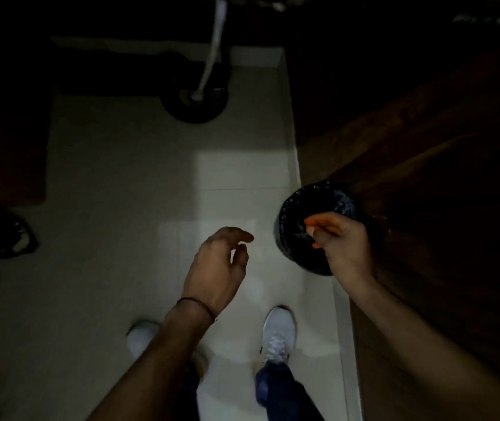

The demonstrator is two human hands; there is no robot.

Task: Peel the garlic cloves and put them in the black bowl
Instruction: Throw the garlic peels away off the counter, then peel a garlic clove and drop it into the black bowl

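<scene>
My right hand (344, 241), out at three o'clock, curls over the rim of the black bowl (315, 202) and grips it, right by the edge of the dark wooden surface (424, 147). My left hand (218, 265) hangs loose at centre, fingers softly bent, holding nothing. At six o'clock are my white shoes (279, 332) on the pale floor (151, 177). It's too dim to see into the bowl.

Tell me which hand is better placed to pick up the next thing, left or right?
Left, probably. The left hand hangs free above the floor, with its fingers loosely curled and holding nothing. The right hand grips the rim of the black bowl, so it is occupied.
</scene>
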